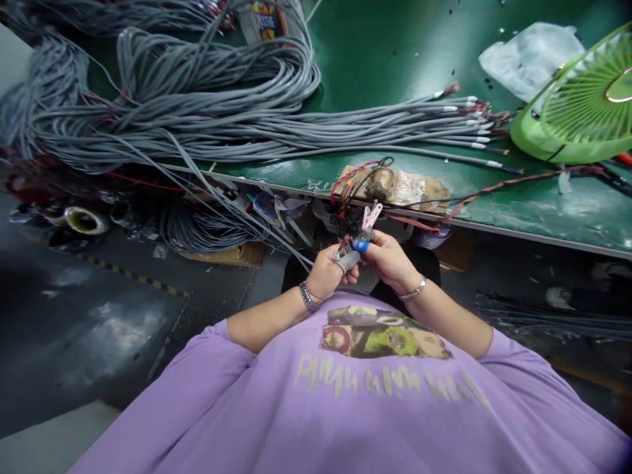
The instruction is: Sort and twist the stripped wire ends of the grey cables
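Note:
In front of my chest, below the table edge, both hands are close together. My left hand (326, 271) is closed around the end of a grey cable (291, 249), which runs down to it from the table. Thin coloured wires (344, 246) fan out between the hands. A grey wrapping (348, 261) shows at the left thumb. My right hand (388, 259) pinches at the wires, its fingertips partly hidden; a blue band (361, 245) wraps a digit there. Just beyond the fingers, a pale pink clip (372, 216) stands at the table edge.
On the green table (375, 52) lies a large bundle of grey cables (222, 118), stripped ends to the right. A green fan (582, 99) and plastic bag (530, 59) are at right. A taped block (399, 186) with wires sits at the edge. Cable coils (207, 227) lie below.

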`<state>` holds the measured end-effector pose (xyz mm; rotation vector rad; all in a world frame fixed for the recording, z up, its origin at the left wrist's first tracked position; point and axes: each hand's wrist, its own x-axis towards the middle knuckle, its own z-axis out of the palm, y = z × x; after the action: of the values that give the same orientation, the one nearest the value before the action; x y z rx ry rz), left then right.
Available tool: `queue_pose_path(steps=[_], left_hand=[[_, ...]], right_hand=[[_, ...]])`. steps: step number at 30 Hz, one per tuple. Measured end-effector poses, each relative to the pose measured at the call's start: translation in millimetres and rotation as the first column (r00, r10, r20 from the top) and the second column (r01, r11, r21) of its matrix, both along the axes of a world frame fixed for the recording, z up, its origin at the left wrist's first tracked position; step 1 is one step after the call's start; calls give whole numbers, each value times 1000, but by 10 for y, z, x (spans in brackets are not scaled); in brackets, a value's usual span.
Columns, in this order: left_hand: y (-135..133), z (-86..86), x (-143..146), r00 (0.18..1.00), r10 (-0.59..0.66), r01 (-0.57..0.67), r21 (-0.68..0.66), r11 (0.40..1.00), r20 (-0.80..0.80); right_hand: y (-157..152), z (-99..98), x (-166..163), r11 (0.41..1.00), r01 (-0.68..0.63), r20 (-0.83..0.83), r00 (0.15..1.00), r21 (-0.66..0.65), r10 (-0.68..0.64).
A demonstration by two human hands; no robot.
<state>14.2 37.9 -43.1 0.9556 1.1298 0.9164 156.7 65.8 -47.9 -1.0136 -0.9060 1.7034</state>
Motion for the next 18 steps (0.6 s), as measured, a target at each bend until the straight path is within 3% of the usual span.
queue_pose_path(steps=[4, 9, 18], left_hand=[[-14, -11, -16, 998, 58, -58, 28, 998, 11], [9, 1, -30, 989, 143, -144, 18, 989, 41], [-6, -10, -21, 989, 136, -137, 22, 990, 55]], right_hand=[[68, 6, -41, 997, -78, -14, 997, -25, 77], [26, -24, -26, 996, -30, -80, 997, -78, 23], [-32, -15, 27, 995, -41, -128, 991, -95, 29]])
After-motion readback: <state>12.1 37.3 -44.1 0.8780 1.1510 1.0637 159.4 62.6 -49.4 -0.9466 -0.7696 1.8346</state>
